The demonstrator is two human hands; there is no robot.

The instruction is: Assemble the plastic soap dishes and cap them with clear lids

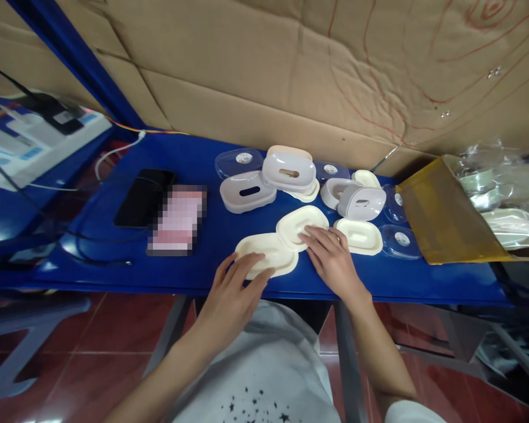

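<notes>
A blue table (pixel 220 226) carries an open box (pixel 441 217) at right. Near the middle, the left hand (pixel 238 288), fingers spread and bent, rests on the left cream tray (pixel 281 252). The right hand (pixel 330 255), fingers loosely curved, touches the right cream tray (pixel 296 226), slightly farther; I cannot tell whether it grips. Grey dishes (pixel 235 198) sit beyond.

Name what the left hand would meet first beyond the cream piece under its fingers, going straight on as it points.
Probably the next cream piece, the one under the right hand, though depth is hard to judge.
</notes>
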